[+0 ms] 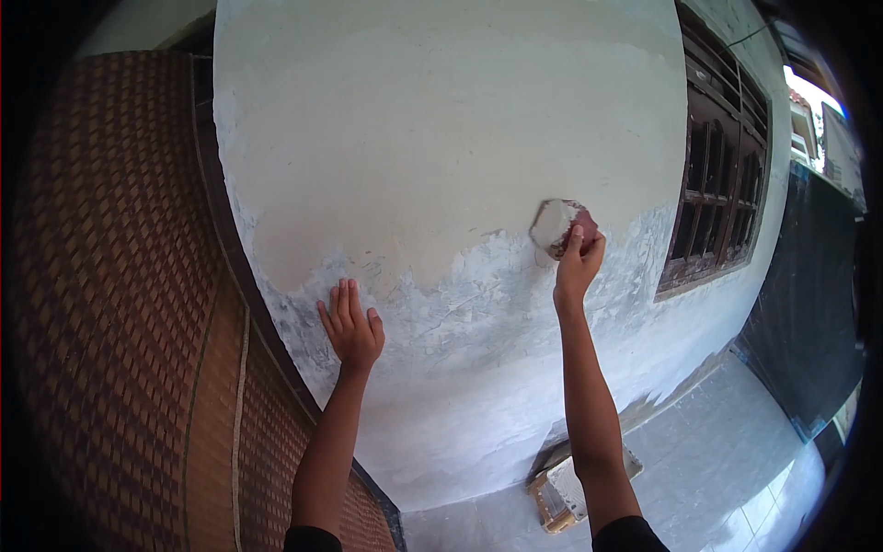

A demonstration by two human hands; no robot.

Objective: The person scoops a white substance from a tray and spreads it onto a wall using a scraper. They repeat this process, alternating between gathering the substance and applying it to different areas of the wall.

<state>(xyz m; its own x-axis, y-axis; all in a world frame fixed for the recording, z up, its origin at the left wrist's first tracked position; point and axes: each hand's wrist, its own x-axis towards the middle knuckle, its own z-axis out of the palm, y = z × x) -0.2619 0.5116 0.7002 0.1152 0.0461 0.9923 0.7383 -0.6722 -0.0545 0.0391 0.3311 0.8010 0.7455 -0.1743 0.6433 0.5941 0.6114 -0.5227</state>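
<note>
My right hand [579, 262] pinches the edge of a flat, reddish-brown piece [586, 224] against the wall [441, 166]. Its left part is coated in a pale, putty-like layer. The piece sits near the ragged line where the smooth cream surface above meets patchy white and grey below. Lower and to the left, my left hand [351, 322] lies flat on the wall with fingers stretched upward and thumb apart. It holds nothing and rests over the grey, streaked patch.
Woven brown matting [120, 230] covers the left side, by the wall's dark edge. A barred dark window [722, 175] is at right. Below my right forearm, a box-like container [556, 497] with whitish residue stands on the grey tiled floor [681, 460]. A dark sheet [800, 294] hangs far right.
</note>
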